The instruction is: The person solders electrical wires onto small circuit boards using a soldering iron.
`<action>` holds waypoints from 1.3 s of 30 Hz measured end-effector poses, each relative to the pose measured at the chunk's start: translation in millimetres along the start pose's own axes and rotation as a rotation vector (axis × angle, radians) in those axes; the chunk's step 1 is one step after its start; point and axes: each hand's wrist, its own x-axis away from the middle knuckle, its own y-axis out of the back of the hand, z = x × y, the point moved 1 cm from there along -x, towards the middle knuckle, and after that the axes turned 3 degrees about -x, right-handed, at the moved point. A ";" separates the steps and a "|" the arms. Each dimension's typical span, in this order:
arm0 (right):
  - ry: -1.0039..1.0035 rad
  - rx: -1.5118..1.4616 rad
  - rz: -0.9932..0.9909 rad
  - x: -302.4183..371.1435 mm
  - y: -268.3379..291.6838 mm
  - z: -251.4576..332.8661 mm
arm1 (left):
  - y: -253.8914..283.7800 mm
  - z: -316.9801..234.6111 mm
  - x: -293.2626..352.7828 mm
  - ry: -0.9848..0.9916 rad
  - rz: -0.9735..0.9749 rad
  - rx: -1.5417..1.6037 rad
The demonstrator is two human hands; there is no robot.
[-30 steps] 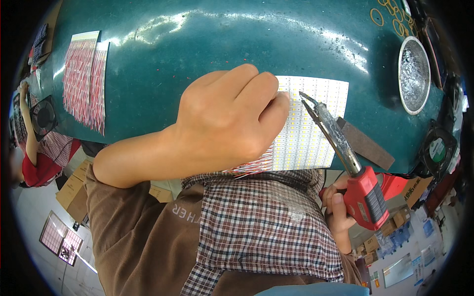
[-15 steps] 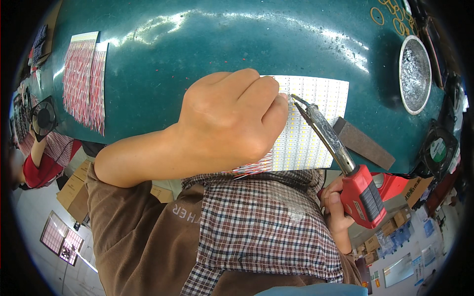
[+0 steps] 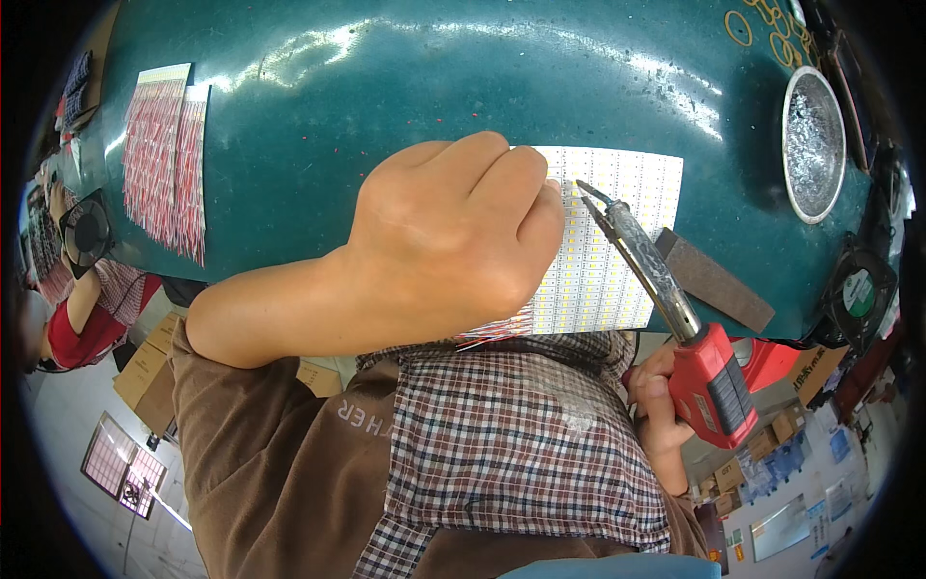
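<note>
A white sheet of LED strips (image 3: pixel 608 261), dotted with rows of yellow LEDs, lies at the table's near edge. Red and white wires (image 3: pixel 497 330) stick out along its left side. My left hand (image 3: pixel 449 232) is closed over that left side, thumb and fingertips pinched together; whatever they hold is hidden beneath the hand. My right hand (image 3: pixel 661 405) grips the red handle of a soldering gun (image 3: pixel 712 381). Its long metal barrel slants up and left across the sheet. The dark tip is over the sheet's upper part, just right of my left fingertips; contact is unclear.
A brown block (image 3: pixel 714 280) lies right of the sheet. Beyond it stand a metal bowl (image 3: pixel 813 145) and a small black fan (image 3: pixel 857 294). Yellow rings (image 3: pixel 739 29) lie at the far right. Wired strip bundles (image 3: pixel 159 145) rest at left, near another person's arm (image 3: pixel 85 294).
The soldering gun's tip has shifted slightly right, away from my left fingertips. My left hand stays closed in nearly the same place. The other person's arm at left has moved a little.
</note>
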 end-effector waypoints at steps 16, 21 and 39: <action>0.003 -0.035 -0.046 1.9 -0.6 -1.8 | -4.1 1.3 2.7 0.062 -0.022 0.028; 0.013 0.024 -0.023 5.4 3.6 -5.2 | -1.6 -0.9 5.1 0.058 -0.007 0.021; -0.034 0.038 0.015 4.3 4.9 -5.7 | -3.0 -3.7 3.0 0.040 -0.026 0.010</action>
